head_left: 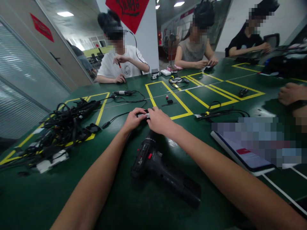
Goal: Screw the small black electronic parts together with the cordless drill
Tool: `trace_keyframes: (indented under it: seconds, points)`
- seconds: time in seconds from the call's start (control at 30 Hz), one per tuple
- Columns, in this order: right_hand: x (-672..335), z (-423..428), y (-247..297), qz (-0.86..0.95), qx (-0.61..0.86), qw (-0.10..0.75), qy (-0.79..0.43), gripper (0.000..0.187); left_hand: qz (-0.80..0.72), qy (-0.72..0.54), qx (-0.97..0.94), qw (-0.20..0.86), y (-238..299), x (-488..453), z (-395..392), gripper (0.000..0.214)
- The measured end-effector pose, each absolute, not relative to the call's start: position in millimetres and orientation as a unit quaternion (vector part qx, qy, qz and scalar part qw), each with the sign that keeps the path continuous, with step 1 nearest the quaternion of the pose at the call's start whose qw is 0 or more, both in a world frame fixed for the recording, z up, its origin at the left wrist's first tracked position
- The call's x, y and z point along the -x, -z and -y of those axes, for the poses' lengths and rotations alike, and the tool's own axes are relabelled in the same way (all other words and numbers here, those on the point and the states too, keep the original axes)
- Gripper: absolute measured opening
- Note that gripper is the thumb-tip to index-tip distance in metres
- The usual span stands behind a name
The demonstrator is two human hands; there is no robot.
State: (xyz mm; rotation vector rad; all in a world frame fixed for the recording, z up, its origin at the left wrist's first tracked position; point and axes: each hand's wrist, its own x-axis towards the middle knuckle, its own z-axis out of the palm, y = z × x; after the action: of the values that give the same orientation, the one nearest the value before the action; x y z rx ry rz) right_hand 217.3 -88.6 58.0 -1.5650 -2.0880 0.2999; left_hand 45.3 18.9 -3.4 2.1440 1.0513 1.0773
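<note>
My left hand point(133, 120) and my right hand point(158, 120) meet over the table, fingers closed on opposite ends of one small black-and-white piece point(143, 115). Its kind is hard to make out, since the fingertips cover much of it. Just below the hands, between my forearms, a black cordless drill point(150, 156) with a red switch lies on its side, its nose pointing up toward my right hand. Beyond my fingers, a small black part point(170, 102) rests on a thin dark strip, close to a tiny red item point(167, 97).
A tangled heap of black cables point(72, 123) covers the left side of the green table point(115, 198). At right lie a tablet-like screen point(249, 153) and a cable bundle point(223, 112). Several people sit around the table; one person's hand point(291, 94) rests at the right edge.
</note>
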Motion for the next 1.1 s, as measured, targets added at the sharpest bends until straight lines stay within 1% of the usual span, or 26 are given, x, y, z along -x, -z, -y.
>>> trace_keyframes:
  seconds: [0.07, 0.1, 0.13, 0.17, 0.2, 0.23, 0.3, 0.37, 0.4, 0.5, 0.57, 0.63, 0.7, 0.77, 0.87, 0.9, 0.97, 1.0, 1.1]
  points:
    - [-216, 130, -72, 0.785, 0.57, 0.204, -0.132, 0.04, -0.402, -0.398, -0.783, 0.258, 7, -48, -23, 0.024]
    - [-214, 152, -76, 0.8, 0.552, 0.176, -0.159, 0.047, -0.411, -0.397, -0.779, 0.257, 9, -49, -24, 0.024]
    - [-210, 174, -76, 0.815, 0.528, 0.153, -0.185, 0.059, -0.419, -0.396, -0.777, 0.252, 10, -50, -26, 0.025]
    - [-205, 193, -73, 0.823, 0.517, 0.129, -0.198, 0.076, -0.428, -0.397, -0.774, 0.245, 12, -50, -27, 0.025]
    - [-199, 209, -68, 0.812, 0.543, 0.112, -0.183, 0.085, -0.435, -0.4, -0.772, 0.235, 13, -49, -29, 0.026]
    - [-192, 222, -61, 0.783, 0.594, 0.09, -0.161, 0.086, -0.442, -0.405, -0.768, 0.226, 14, -49, -29, 0.028]
    - [-179, 237, -48, 0.739, 0.655, 0.075, -0.138, 0.08, -0.457, -0.41, -0.76, 0.214, 15, -47, -30, 0.031]
    - [-172, 240, -39, 0.728, 0.67, 0.084, -0.119, 0.077, -0.468, -0.4, -0.755, 0.226, 14, -46, -30, 0.034]
    - [-172, 239, -37, 0.729, 0.667, 0.092, -0.118, 0.078, -0.471, -0.392, -0.754, 0.235, 14, -45, -30, 0.036]
    - [-186, 232, -38, 0.743, 0.64, 0.129, -0.151, 0.092, -0.47, -0.379, -0.758, 0.247, 13, -44, -30, 0.037]
    - [-202, 228, -46, 0.745, 0.613, 0.181, -0.191, 0.1, -0.464, -0.382, -0.761, 0.244, 14, -43, -31, 0.039]
    - [-218, 225, -58, 0.728, 0.591, 0.258, -0.233, 0.1, -0.457, -0.387, -0.762, 0.246, 15, -42, -32, 0.04]
    - [-230, 223, -73, 0.687, 0.575, 0.34, -0.287, 0.095, -0.447, -0.39, -0.766, 0.247, 15, -42, -33, 0.041]
    - [-238, 221, -90, 0.644, 0.545, 0.43, -0.321, 0.083, -0.439, -0.389, -0.772, 0.246, 15, -41, -32, 0.04]
    - [-242, 215, -109, 0.587, 0.494, 0.506, -0.394, 0.045, -0.441, -0.386, -0.773, 0.241, 14, -41, -30, 0.039]
    - [-242, 211, -113, 0.572, 0.474, 0.521, -0.421, 0.035, -0.443, -0.387, -0.773, 0.238, 14, -41, -29, 0.038]
    - [-242, 203, -113, 0.55, 0.444, 0.537, -0.46, 0.022, -0.442, -0.39, -0.773, 0.237, 13, -41, -27, 0.038]
    - [-242, 198, -110, 0.543, 0.442, 0.535, -0.473, 0.02, -0.441, -0.393, -0.771, 0.24, 13, -41, -27, 0.038]
    - [-241, 187, -94, 0.514, 0.458, 0.51, -0.515, 0.02, -0.442, -0.406, -0.757, 0.257, 15, -41, -28, 0.038]
